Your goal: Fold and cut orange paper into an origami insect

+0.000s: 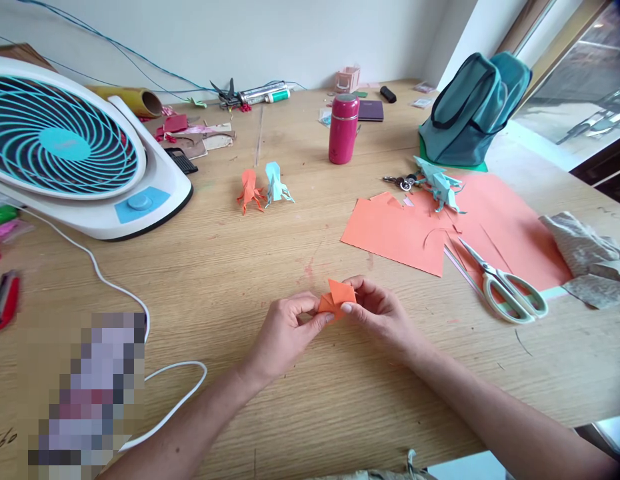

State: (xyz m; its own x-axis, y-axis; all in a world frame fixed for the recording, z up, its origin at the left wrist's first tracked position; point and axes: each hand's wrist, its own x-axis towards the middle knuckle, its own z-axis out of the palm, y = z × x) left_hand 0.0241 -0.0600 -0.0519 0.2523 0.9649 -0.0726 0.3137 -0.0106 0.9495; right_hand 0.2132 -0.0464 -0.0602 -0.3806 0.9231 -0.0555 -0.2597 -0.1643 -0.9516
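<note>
A small folded piece of orange paper [342,294] is held between my two hands, just above the wooden table [230,267]. My left hand [294,328] pinches its left lower edge between thumb and fingers. On the other side, my right hand [377,310] grips the right edge, thumb in front and fingers behind. One pointed flap of the paper stands up at the top. Farther back stand an orange origami figure [249,191] and a light blue origami figure [277,183], side by side.
Orange paper sheets [395,230], scissors [513,290] and a larger blue origami figure [440,183] lie at the right. A pink flask [344,130] and a teal bag [465,113] stand behind. At left are a white fan [155,180], its cable [97,267] and a blurred-out object [87,393].
</note>
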